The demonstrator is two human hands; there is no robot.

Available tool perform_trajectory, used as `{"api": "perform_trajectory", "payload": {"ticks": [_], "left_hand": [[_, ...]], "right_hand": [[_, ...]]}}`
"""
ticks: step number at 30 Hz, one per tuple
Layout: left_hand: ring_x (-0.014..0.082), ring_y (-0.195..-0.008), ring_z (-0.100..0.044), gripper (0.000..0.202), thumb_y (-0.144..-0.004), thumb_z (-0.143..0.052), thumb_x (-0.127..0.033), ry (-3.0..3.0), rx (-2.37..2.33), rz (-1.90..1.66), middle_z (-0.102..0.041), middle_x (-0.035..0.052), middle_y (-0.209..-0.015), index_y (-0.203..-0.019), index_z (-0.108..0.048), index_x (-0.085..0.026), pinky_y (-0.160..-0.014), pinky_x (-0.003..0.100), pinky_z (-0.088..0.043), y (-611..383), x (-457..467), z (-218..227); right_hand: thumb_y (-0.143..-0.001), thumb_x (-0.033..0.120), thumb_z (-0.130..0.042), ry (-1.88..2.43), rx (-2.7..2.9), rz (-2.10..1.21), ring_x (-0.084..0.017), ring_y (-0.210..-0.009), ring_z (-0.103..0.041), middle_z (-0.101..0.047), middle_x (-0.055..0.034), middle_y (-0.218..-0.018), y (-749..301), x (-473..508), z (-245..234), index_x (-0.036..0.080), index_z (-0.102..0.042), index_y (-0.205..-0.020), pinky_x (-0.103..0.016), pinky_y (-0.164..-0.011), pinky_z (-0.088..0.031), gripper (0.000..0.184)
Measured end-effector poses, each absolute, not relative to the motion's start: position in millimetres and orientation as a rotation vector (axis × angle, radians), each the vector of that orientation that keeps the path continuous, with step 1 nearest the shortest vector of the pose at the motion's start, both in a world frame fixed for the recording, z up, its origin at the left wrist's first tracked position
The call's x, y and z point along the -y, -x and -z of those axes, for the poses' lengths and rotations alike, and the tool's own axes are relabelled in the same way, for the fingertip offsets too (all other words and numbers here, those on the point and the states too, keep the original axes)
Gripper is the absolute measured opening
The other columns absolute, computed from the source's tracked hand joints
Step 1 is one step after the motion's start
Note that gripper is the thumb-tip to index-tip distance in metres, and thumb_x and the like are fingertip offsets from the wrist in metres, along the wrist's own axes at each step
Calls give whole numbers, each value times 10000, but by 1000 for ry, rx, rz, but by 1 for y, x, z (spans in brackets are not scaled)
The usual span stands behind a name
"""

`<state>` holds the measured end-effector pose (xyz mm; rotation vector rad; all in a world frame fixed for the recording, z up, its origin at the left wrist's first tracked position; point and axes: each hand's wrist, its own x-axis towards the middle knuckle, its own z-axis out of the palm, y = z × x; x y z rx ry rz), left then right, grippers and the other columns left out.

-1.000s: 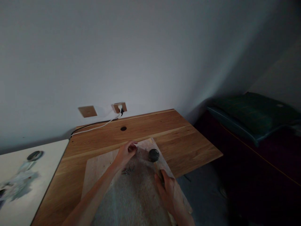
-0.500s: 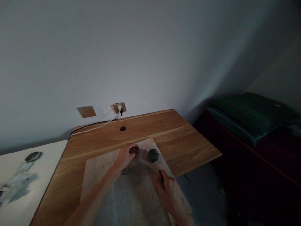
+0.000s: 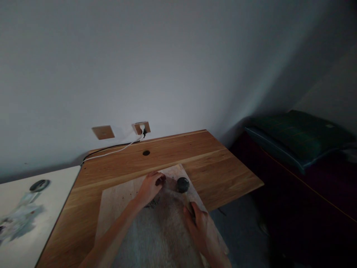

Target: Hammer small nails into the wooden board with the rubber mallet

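Observation:
My right hand [image 3: 199, 227] is wrapped around the handle of a mallet [image 3: 183, 185] with a round dark head. The mallet head is over the right part of a pale wooden board [image 3: 131, 230], to the right of my left hand. My left hand [image 3: 153, 186] is curled near the board's far edge, its fingertips drawn together. Whatever may be between them is too small and dark to make out. Beside and below that hand lies a small pile of thin dark pieces that look like nails [image 3: 153, 203], partly covered by the hand.
The board lies on a brown wooden table [image 3: 240, 175] with a round cable hole [image 3: 146, 153]. Cables run to a wall socket [image 3: 142, 128]. At left, a white table [image 3: 58, 186] bears a roll of tape [image 3: 39, 185] and plastic bags [image 3: 23, 217]. A green cushion [image 3: 301, 137] is at right.
My left hand has shifted very slightly and covers a bit more of the dark pile. The mallet has hardly moved in my right hand.

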<state>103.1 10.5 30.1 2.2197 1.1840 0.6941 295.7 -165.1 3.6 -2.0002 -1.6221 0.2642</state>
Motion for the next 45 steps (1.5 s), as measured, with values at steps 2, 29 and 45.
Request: {"api": "perform_trajectory", "payload": {"ticks": [2,29,45], "left_hand": [[225,-960,-669,306,-737,-599,23,-2257,-1179,-681,-737,56,-960,-909,-728,-195,-913,326,-496,-103,-10,-29],[243,-1050,-638,119,-798,-678,-131,-2196,-1153,-849,-645,95,-1093,-868,-752,-190,-966,370,-522,-100,-19,-3],[247,-1044,-627,177,-798,-689,-117,-2188,-1163,-755,-669,90,-1109,-913,-792,-203,-965,379,-493,-101,-16,-9]], "right_hand": [[-1050,579,-298,1998,1639,-285,-243,-699,-732,-767,-128,-793,-296,164,-4,140,-654,-1164,-282,-615,-455,577],[-988,480,-425,1907,1575,-626,-196,-577,-632,-673,-34,-650,-298,154,-33,210,-631,-866,-278,-556,-380,361],[-981,464,-425,1836,1665,-698,-187,-577,-610,-655,-38,-631,-278,115,-62,196,-656,-879,-271,-556,-374,369]]}}
